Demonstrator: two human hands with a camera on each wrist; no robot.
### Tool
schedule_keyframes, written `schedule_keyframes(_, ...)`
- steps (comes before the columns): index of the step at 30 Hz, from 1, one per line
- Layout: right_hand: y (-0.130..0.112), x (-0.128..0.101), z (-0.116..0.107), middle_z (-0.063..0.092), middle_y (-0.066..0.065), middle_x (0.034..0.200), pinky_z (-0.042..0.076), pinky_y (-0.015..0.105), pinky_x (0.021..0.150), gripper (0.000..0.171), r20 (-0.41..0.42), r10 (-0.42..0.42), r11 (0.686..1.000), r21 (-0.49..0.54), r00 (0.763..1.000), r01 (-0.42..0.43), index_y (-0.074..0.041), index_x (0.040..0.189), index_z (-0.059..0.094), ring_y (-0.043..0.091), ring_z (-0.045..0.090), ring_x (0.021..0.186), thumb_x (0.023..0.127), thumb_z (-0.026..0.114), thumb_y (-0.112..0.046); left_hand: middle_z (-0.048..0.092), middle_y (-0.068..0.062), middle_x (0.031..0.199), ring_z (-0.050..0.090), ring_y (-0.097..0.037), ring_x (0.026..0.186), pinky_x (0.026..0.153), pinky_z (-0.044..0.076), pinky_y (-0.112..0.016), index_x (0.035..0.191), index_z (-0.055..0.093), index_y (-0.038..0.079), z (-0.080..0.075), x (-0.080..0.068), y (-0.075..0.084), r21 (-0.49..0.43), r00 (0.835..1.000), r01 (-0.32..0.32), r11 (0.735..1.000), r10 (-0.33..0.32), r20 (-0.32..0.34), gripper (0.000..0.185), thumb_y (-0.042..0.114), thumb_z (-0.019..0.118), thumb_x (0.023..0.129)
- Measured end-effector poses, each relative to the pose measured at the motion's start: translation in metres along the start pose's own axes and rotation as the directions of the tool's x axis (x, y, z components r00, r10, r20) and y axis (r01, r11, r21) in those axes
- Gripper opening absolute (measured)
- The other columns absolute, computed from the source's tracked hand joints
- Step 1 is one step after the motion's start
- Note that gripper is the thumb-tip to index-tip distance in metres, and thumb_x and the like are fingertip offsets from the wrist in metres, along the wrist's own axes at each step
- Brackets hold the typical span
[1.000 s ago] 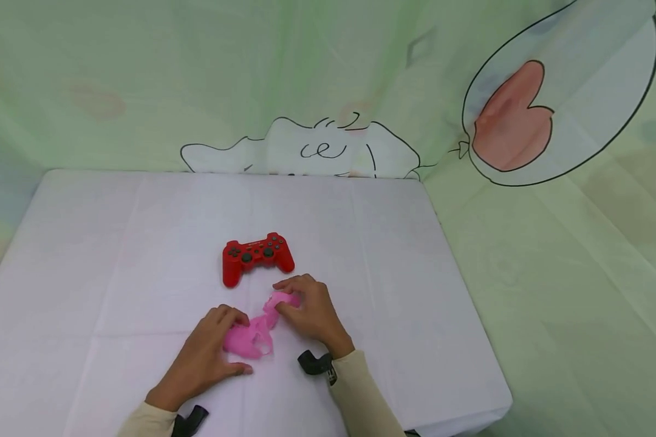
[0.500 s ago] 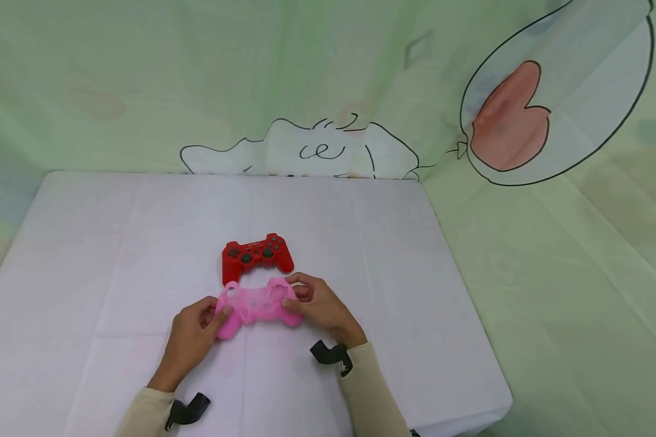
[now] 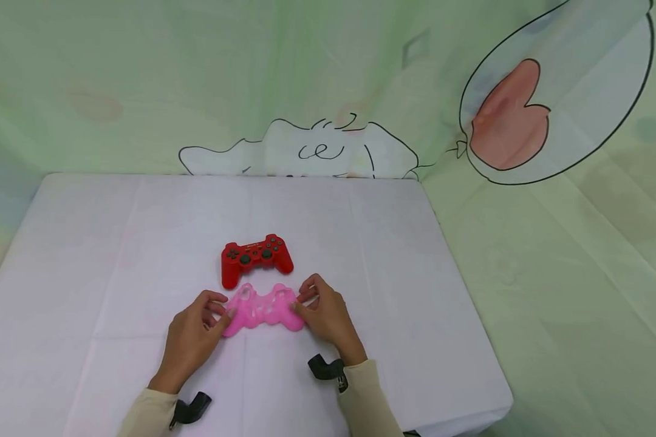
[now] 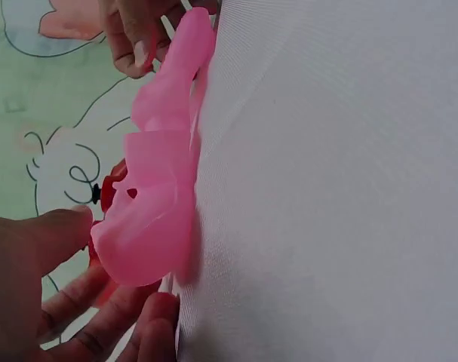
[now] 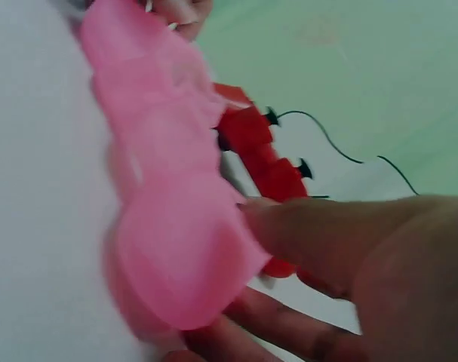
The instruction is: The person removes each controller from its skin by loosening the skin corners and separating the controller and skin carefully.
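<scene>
We see the pink silicone cover (image 3: 262, 308) lying flat on the white table (image 3: 87, 255) near the middle of its near half, just in front of the red controller (image 3: 256, 257), with both hands at its ends. Left hand (image 3: 192, 332) pinches the cover's left grip between thumb and loosely curled fingers; right hand (image 3: 325, 314) pinches the right grip the same way. In the wrist views we see the cover (image 4: 157, 188) (image 5: 172, 204) resting on the cloth with the fingers (image 4: 108, 324) tucked under its end, controller partly hidden behind it.
</scene>
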State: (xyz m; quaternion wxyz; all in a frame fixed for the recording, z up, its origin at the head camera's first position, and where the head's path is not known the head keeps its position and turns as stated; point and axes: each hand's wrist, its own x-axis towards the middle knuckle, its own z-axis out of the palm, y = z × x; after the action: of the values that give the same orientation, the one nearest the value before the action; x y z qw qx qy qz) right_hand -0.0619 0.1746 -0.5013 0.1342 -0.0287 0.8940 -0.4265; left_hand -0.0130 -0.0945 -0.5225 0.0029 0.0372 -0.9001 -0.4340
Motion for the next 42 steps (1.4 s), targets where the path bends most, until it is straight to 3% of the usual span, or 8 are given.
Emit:
schedule_keyframes(4, 0.001, -0.005, -0.009, 0.069, 0.002, 0.11, 0.054, 0.032, 0.08, 0.017, 0.148, -0.066, 0.997, 0.044, 0.987, 0.06, -0.017, 0.107, 0.064, 0.016, 0.067, 0.091, 0.095, 0.072, -0.007, 0.072, -0.001, 0.114, 0.069, -0.013, 0.09, 0.078, 0.058, -0.022, 0.122, 0.062, 0.015, -0.001, -0.003, -0.002, -0.096, 0.996, -0.074, 0.993, 0.078, 0.036, 0.036, 0.007, 0.081, 0.092)
schedule_keyframes(8, 0.002, -0.006, -0.011, 0.069, 0.0, 0.11, 0.052, 0.031, 0.08, 0.018, 0.242, -0.098, 0.995, 0.048, 0.965, 0.089, -0.021, 0.105, 0.073, 0.016, 0.066, 0.088, 0.096, 0.069, -0.006, 0.07, -0.001, 0.118, 0.068, -0.016, 0.098, 0.081, 0.059, -0.025, 0.121, 0.064, 0.017, -0.004, -0.004, -0.002, -0.121, 0.988, -0.126, 0.985, 0.136, 0.078, 0.034, 0.001, 0.077, 0.094)
schedule_keyframes(16, -0.004, -0.006, -0.007, 0.071, 0.0, 0.108, 0.051, 0.027, 0.072, 0.019, 0.254, -0.09, 0.996, 0.034, 0.963, 0.084, -0.021, 0.105, 0.077, 0.014, 0.065, 0.078, 0.094, 0.074, -0.006, 0.07, 0.003, 0.092, 0.063, -0.01, 0.08, 0.072, 0.052, -0.025, 0.121, 0.066, 0.024, -0.023, -0.004, -0.002, -0.04, 0.984, -0.076, 0.996, 0.082, 0.159, 0.033, 0.006, 0.077, 0.096)
schedule_keyframes(21, -0.015, -0.004, -0.001, 0.068, 0.004, 0.122, 0.047, 0.022, 0.065, 0.021, 0.268, -0.13, 0.986, 0.14, 0.955, 0.095, -0.018, 0.108, 0.077, 0.011, 0.06, 0.06, 0.093, 0.076, -0.003, 0.071, -0.002, 0.104, 0.066, -0.011, 0.087, 0.078, 0.058, -0.024, 0.125, 0.067, 0.023, -0.037, -0.01, -0.016, -0.04, 0.991, -0.066, 0.997, 0.07, 0.112, 0.04, 0.006, 0.082, 0.092)
schedule_keyframes(26, -0.032, 0.003, 0.007, 0.067, 0.0, 0.129, 0.04, 0.021, 0.058, 0.024, 0.266, -0.174, 0.972, 0.203, 0.948, 0.122, -0.021, 0.111, 0.077, 0.011, 0.053, 0.052, 0.094, 0.077, -0.005, 0.073, -0.005, 0.107, 0.067, -0.008, 0.085, 0.075, 0.058, -0.021, 0.126, 0.07, 0.022, -0.052, -0.014, -0.028, -0.097, 0.997, -0.074, 0.992, 0.076, 0.013, 0.045, 0.003, 0.085, 0.088)
schedule_keyframes(33, -0.06, 0.02, 0.021, 0.065, -0.001, 0.128, 0.044, 0.022, 0.059, 0.025, 0.262, -0.216, 0.955, 0.259, 0.941, 0.148, -0.023, 0.112, 0.076, 0.04, 0.073, 0.067, 0.094, 0.08, -0.005, 0.073, -0.009, 0.098, 0.066, -0.005, 0.074, 0.064, 0.056, -0.021, 0.128, 0.071, 0.017, -0.08, -0.01, -0.034, -0.141, 0.995, -0.067, 0.988, 0.056, -0.08, 0.045, 0.006, 0.087, 0.088)
schedule_keyframes(42, -0.098, 0.051, 0.05, 0.066, -0.001, 0.115, 0.061, 0.03, 0.066, 0.026, 0.226, -0.316, 0.929, 0.271, 0.921, 0.252, -0.02, 0.115, 0.076, 0.037, 0.077, 0.072, 0.093, 0.083, -0.01, 0.07, -0.008, 0.129, 0.064, 0.002, 0.086, 0.064, 0.055, -0.023, 0.136, 0.068, 0.022, -0.125, 0.007, -0.049, -0.068, 0.992, -0.028, 0.997, 0.019, -0.122, 0.045, 0.021, 0.084, 0.094)
